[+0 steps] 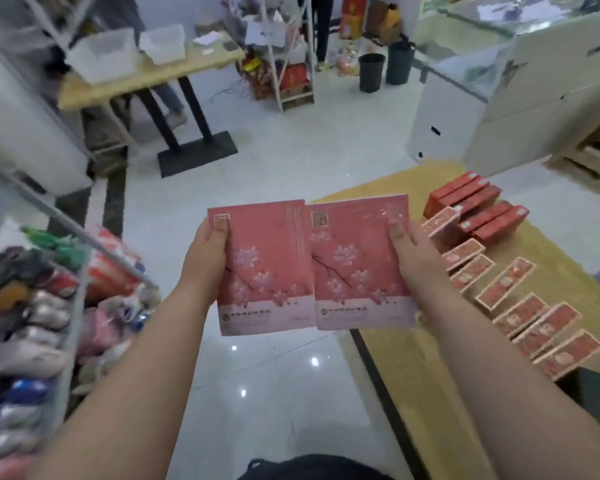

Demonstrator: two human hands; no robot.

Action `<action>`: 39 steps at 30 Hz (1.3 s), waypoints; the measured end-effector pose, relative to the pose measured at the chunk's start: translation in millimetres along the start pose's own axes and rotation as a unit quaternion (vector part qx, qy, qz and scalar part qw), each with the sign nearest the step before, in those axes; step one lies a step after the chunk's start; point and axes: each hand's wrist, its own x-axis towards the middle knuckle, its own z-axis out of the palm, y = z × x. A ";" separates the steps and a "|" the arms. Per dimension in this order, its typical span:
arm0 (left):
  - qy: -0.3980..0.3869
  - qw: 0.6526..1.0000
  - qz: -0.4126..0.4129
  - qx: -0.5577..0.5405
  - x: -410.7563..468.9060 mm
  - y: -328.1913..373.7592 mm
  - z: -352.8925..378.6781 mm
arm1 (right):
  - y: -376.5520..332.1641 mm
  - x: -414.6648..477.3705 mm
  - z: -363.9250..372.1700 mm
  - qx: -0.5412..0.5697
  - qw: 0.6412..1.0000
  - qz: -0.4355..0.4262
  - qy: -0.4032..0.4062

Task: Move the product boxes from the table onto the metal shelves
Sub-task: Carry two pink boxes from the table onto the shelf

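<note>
Boxes update: we're holding two flat pink ones over the floor, between the metal shelf [94,244] on the left and the counter [413,358] on the right. Our left hand [205,251] pinches the left pink box [267,271] by its outer edge, thumb on top. Our right hand [413,251] does the same with the right pink box [357,268]. They look light, stiff and slightly glossy, so edge grips seem fine. Waiting on the counter: roughly six dark red boxes [475,206] at the far end, and about seven paler boxes [504,284] in a row.

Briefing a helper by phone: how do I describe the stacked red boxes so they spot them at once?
Start at the wooden table on the person's right. At its far end sits a pile of red boxes. Unlike the pale-edged boxes lying flat nearer, these are plain deep red.
</note>
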 end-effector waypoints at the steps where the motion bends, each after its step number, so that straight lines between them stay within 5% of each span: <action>1: 0.016 1.000 -0.013 -0.009 0.8 -10.6 -24.0 | -3.4 1.1 24.9 -0.013 0.999 0.015 -0.032; 7: 0.163 0.975 -0.095 -0.117 -14.9 -60.9 -157.3 | -30.4 -2.3 176.7 -0.055 0.983 0.018 -0.172; 19: 0.426 0.844 -0.210 -0.249 -108.3 -123.9 -311.4 | -78.9 -38.5 393.9 -0.145 0.894 -0.050 -0.421; 35: 0.769 0.579 -0.096 -0.253 -339.5 -52.0 -297.5 | -185.1 -216.5 496.6 -0.074 0.661 -0.181 -0.724; 39: 0.806 0.553 -0.044 -0.206 -406.8 -16.7 -302.8 | -223.1 -295.6 496.8 -0.039 0.603 -0.200 -0.771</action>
